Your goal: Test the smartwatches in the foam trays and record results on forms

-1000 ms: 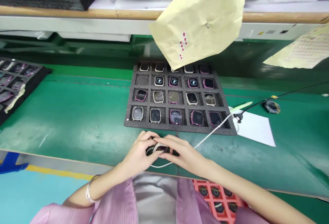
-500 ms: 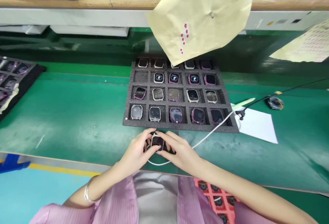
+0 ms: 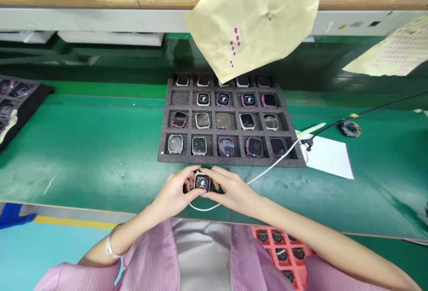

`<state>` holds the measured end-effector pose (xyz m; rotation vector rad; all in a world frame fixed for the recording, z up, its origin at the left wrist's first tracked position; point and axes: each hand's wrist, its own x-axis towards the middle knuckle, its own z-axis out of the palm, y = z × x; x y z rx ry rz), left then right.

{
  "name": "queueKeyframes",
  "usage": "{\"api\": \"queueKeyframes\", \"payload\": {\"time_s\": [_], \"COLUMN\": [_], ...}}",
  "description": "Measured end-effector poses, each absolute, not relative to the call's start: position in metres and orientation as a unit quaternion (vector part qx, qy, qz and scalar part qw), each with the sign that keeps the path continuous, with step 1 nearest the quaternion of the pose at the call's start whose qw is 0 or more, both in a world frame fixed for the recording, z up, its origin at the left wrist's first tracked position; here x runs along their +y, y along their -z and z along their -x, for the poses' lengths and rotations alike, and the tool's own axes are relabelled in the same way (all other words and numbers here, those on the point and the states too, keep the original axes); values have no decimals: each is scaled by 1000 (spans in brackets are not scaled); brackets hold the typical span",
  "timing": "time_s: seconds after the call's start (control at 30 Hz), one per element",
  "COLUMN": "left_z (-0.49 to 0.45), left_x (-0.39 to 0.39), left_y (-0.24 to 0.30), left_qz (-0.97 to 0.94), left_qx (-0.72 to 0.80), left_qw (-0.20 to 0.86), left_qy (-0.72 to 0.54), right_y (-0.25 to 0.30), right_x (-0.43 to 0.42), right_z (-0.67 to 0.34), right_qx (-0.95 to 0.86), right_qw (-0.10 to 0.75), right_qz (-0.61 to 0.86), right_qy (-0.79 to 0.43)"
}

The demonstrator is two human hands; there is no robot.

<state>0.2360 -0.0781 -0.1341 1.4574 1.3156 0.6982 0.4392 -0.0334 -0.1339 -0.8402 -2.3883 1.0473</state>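
Observation:
Between both hands is a smartwatch (image 3: 202,182) without a strap, its pale case around a dark screen that shows a lit watch face. My left hand (image 3: 177,190) grips its left side, fingers curled around the edge. From the other side my right hand (image 3: 230,190) closes on it, thumb near the lower edge. A white cable (image 3: 203,209) loops beneath the hands and runs off to the upper right. Just beyond sits a black foam tray (image 3: 230,161) with rows of watch bodies, several with lit screens; one compartment in its second row is bare.
A white sheet (image 3: 329,157), a light green pen (image 3: 310,129) and a small coiled item (image 3: 349,128) lie at right. Another foam tray (image 3: 36,97) stands far left. Yellow paper (image 3: 257,23) hangs over the tray's back. A red tray (image 3: 290,260) is below the table edge.
The watch screen between my hands was dark and now shows a lit face. Both hands stay around it. The view has shifted slightly.

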Motion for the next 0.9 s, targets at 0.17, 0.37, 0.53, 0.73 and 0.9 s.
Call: {"api": "queueKeyframes", "payload": {"time_s": [0.17, 0.37, 0.53, 0.73, 0.9], "left_z": [-236, -238, -235, -236, -243], "left_x": [-77, -79, -82, -84, -88], "left_y": [133, 133, 138, 140, 142], "left_qz": [-585, -563, -584, -587, -614], "left_qx": [547, 554, 518, 507, 530], "left_qw": [522, 529, 536, 544, 486], "left_qy": [-294, -310, -321, -319, -327], "right_y": [127, 121, 115, 99, 64], "right_x": [-9, -23, -48, -39, -6], "right_z": [-449, -444, -429, -430, -434], "right_qx": [-853, -893, -939, -886, -855], "right_qw": [156, 149, 154, 165, 192], "right_qz": [210, 233, 293, 291, 266], "right_qy": [-451, -356, -90, -320, -401]}}
